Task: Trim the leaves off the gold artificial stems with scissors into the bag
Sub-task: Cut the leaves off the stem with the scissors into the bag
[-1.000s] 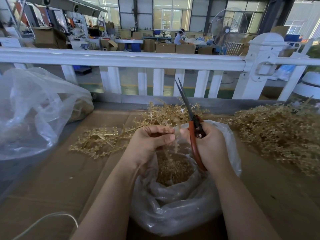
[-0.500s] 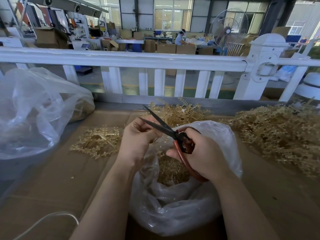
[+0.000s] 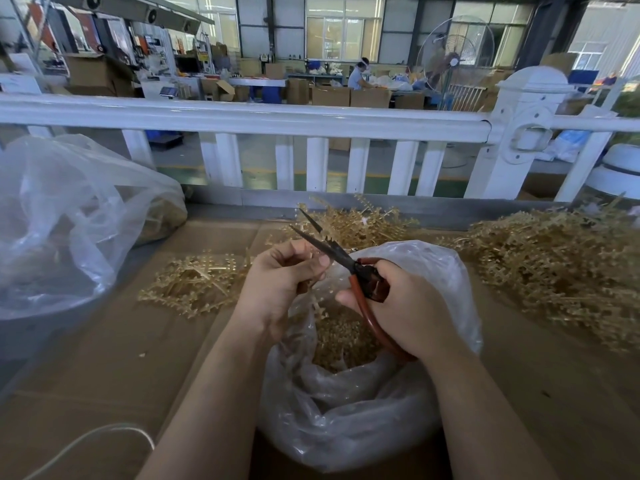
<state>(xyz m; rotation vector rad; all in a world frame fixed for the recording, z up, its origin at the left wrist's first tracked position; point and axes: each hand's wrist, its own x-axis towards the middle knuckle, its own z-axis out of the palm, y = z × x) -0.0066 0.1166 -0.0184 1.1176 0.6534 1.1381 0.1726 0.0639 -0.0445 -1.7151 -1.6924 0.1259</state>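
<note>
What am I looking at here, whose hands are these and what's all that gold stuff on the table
There is no machine: a person wears a camera on the head, so the single view looks forward and down at their own hands. The left hand pinches a small gold stem. The right hand grips red-handled scissors, blades open and pointing up to the left. Below both sits an open clear plastic bag holding cut gold pieces. On the cardboard-covered table lie piles of gold artificial stems: one flat bunch on the left, a bigger heap on the right. Another clear bag sits far left, with a white railing behind.
</note>
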